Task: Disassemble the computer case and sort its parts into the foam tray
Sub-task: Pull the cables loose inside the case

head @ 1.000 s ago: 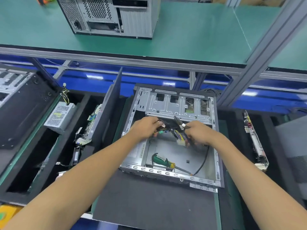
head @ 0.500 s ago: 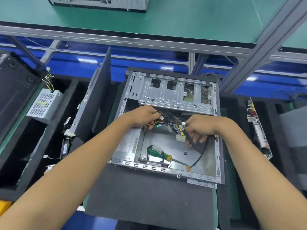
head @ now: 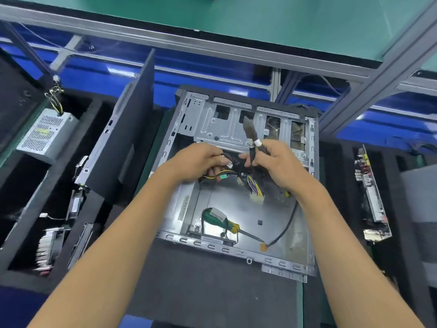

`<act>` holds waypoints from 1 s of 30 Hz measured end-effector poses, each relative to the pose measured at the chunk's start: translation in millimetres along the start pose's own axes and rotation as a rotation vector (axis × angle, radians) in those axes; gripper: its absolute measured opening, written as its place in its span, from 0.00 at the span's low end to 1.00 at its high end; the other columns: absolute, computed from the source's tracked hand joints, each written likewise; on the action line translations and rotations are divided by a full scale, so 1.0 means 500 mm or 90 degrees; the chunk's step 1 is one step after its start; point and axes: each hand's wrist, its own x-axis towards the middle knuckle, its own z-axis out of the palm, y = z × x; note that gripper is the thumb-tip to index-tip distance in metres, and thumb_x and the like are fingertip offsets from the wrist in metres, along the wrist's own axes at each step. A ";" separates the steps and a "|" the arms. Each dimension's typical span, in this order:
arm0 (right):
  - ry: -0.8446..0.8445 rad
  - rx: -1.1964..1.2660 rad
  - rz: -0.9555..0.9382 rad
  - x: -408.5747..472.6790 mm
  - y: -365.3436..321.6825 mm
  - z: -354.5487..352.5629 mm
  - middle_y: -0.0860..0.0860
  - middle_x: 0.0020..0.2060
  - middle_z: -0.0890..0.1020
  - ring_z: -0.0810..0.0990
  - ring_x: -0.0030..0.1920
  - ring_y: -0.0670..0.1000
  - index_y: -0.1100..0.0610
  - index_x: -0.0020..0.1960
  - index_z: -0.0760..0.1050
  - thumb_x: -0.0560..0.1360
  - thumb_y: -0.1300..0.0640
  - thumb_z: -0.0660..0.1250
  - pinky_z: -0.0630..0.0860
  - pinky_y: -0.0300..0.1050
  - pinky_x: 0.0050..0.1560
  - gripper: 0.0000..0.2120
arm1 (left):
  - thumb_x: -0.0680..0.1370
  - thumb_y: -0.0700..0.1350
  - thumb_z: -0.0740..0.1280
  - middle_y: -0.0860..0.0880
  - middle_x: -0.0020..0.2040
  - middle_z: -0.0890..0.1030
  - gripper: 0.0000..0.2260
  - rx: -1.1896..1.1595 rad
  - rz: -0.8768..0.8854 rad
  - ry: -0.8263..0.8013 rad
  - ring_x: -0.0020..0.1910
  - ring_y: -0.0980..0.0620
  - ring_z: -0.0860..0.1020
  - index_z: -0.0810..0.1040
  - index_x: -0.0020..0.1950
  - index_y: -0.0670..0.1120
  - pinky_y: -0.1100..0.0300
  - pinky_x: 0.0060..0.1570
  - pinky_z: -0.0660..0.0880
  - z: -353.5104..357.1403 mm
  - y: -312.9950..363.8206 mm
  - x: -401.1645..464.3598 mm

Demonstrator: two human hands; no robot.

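Most parts sorted; the wiring is the last thing in hand.

In the black foam tray (head: 94,209) at left sit a perforated silver power supply (head: 45,134), a finned heatsink (head: 48,250) and an upright dark side panel (head: 127,147). In the nearly bare grey metal computer case (head: 236,129) at centre, the left hand (head: 196,162) grips the multicoloured cable bundle (head: 250,183); the right hand (head: 281,162) pinches dusty black cable ends (head: 250,134). A green-handled screwdriver (head: 220,221) lies inside. A circuit board (head: 371,197) stands far right.

Bare shiny metal case (head: 236,129)
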 end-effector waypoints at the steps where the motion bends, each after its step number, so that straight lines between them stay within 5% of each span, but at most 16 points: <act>1: -0.011 -0.047 -0.010 0.000 0.000 0.003 0.55 0.41 0.86 0.85 0.46 0.48 0.62 0.41 0.79 0.69 0.56 0.63 0.80 0.48 0.43 0.10 | 0.83 0.51 0.66 0.52 0.38 0.85 0.11 0.025 -0.002 0.043 0.39 0.50 0.83 0.82 0.45 0.48 0.49 0.47 0.80 0.005 -0.003 -0.001; 5: -0.114 -0.182 -0.007 -0.007 -0.013 0.018 0.50 0.32 0.83 0.77 0.32 0.47 0.58 0.40 0.79 0.72 0.54 0.64 0.69 0.45 0.34 0.09 | 0.81 0.55 0.64 0.59 0.32 0.81 0.11 0.183 0.032 0.258 0.36 0.60 0.80 0.81 0.43 0.53 0.58 0.42 0.74 0.027 -0.006 -0.013; 10: -0.252 -0.278 0.023 0.003 -0.024 0.033 0.47 0.37 0.86 0.79 0.33 0.45 0.54 0.41 0.79 0.76 0.57 0.62 0.72 0.47 0.37 0.09 | 0.78 0.37 0.61 0.53 0.38 0.84 0.13 0.340 0.029 0.336 0.38 0.47 0.77 0.76 0.43 0.55 0.56 0.46 0.58 0.038 0.007 -0.018; 13: -0.257 -0.146 0.040 0.006 -0.019 0.023 0.50 0.39 0.87 0.82 0.41 0.54 0.63 0.44 0.77 0.77 0.61 0.60 0.74 0.53 0.46 0.09 | 0.79 0.50 0.69 0.57 0.35 0.83 0.05 0.220 0.002 0.440 0.37 0.55 0.79 0.81 0.43 0.57 0.57 0.52 0.61 0.047 0.013 -0.024; 15: -0.250 -0.068 0.048 0.005 -0.019 0.015 0.55 0.40 0.87 0.81 0.42 0.56 0.67 0.43 0.75 0.76 0.60 0.60 0.73 0.53 0.49 0.11 | 0.74 0.62 0.74 0.60 0.31 0.78 0.12 0.164 -0.017 0.529 0.34 0.60 0.76 0.78 0.38 0.56 0.57 0.52 0.63 0.051 0.017 -0.036; 17: -0.241 -0.001 0.054 0.001 -0.020 0.010 0.56 0.38 0.86 0.83 0.42 0.53 0.60 0.38 0.76 0.76 0.62 0.60 0.75 0.49 0.50 0.10 | 0.74 0.62 0.75 0.59 0.29 0.75 0.17 0.129 -0.017 0.575 0.31 0.60 0.74 0.72 0.37 0.54 0.56 0.50 0.67 0.068 0.024 -0.059; 19: -0.221 0.045 0.052 -0.002 -0.025 0.008 0.52 0.34 0.85 0.83 0.38 0.49 0.51 0.32 0.76 0.78 0.67 0.59 0.76 0.43 0.46 0.19 | 0.79 0.57 0.72 0.56 0.29 0.74 0.15 0.062 0.004 0.557 0.30 0.57 0.74 0.69 0.39 0.53 0.57 0.41 0.72 0.103 0.036 -0.089; 21: -0.202 0.074 0.048 -0.002 -0.029 0.005 0.52 0.33 0.84 0.82 0.35 0.48 0.57 0.34 0.77 0.77 0.68 0.60 0.76 0.39 0.41 0.16 | 0.82 0.55 0.66 0.54 0.31 0.75 0.13 0.032 0.024 0.491 0.30 0.55 0.74 0.67 0.43 0.53 0.56 0.31 0.72 0.143 0.049 -0.115; 24: -0.185 0.110 0.054 0.001 -0.033 0.004 0.60 0.36 0.83 0.82 0.36 0.51 0.64 0.38 0.73 0.75 0.68 0.60 0.77 0.39 0.41 0.08 | 0.86 0.55 0.57 0.51 0.39 0.81 0.08 0.016 -0.005 0.301 0.39 0.48 0.81 0.67 0.51 0.52 0.46 0.40 0.78 0.182 0.066 -0.124; 27: -0.171 0.134 0.087 0.001 -0.039 0.001 0.61 0.36 0.82 0.82 0.34 0.50 0.64 0.41 0.72 0.79 0.73 0.57 0.78 0.38 0.38 0.10 | 0.87 0.49 0.57 0.42 0.49 0.83 0.08 -0.398 -0.126 0.211 0.50 0.42 0.83 0.70 0.56 0.46 0.43 0.53 0.81 0.197 0.087 -0.107; 30: -0.194 0.107 0.116 0.000 -0.054 0.000 0.59 0.34 0.82 0.82 0.32 0.49 0.68 0.46 0.73 0.79 0.73 0.57 0.77 0.37 0.36 0.08 | 0.87 0.46 0.58 0.45 0.45 0.86 0.10 -0.776 -0.193 0.185 0.48 0.44 0.84 0.76 0.51 0.44 0.55 0.49 0.81 0.200 0.078 -0.075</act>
